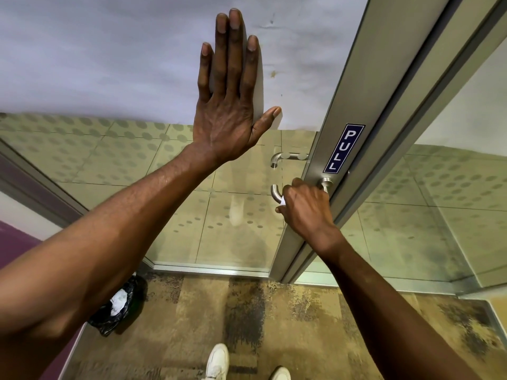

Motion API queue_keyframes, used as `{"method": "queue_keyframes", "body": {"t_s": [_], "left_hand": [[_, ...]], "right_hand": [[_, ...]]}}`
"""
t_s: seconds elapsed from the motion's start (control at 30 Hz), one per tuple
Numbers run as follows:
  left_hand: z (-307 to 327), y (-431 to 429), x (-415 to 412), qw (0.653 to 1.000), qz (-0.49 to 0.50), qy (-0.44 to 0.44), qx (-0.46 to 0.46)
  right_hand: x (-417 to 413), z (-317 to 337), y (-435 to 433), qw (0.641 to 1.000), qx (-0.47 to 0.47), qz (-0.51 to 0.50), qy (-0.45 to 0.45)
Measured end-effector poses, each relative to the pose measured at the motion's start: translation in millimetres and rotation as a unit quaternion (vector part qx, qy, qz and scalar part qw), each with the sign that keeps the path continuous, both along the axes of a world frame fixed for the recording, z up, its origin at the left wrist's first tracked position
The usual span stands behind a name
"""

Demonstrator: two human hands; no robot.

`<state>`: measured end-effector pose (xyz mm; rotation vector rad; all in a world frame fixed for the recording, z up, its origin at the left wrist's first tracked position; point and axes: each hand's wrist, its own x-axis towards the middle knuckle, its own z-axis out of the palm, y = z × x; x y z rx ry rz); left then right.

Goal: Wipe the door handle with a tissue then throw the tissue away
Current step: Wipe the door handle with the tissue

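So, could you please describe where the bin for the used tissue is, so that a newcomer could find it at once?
Start at the glass door with the blue PULL sign and look down to the patterned carpet. The bin stands on the floor at the lower left, partly hidden under the left forearm. It is the only thing with a black bag, with white crumpled paper inside.

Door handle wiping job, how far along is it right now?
Done: nothing shows as finished. In hand: the right hand is closed on the door handle with a bit of white tissue showing at its fingers, so wiping is underway; the left hand lies flat on the glass door. Left: throwing the tissue away, perhaps in the black-lined bin on the floor at the left.
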<state>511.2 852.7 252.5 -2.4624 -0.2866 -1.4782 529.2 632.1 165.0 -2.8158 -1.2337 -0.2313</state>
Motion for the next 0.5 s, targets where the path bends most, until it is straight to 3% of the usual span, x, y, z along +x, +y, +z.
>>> {"method": "queue_keyframes", "body": {"t_s": [0.23, 0.5], "left_hand": [[0.1, 3.1, 1.8, 1.0, -0.005, -0.012, -0.004], [-2.1, 4.3, 3.6, 1.0, -0.001, -0.013, 0.001]], "right_hand": [[-26.0, -3.6, 24.5, 0.991, 0.087, -0.101, 0.032], [-24.2, 8.2, 49.3, 0.981, 0.083, -0.167, 0.053]]}}
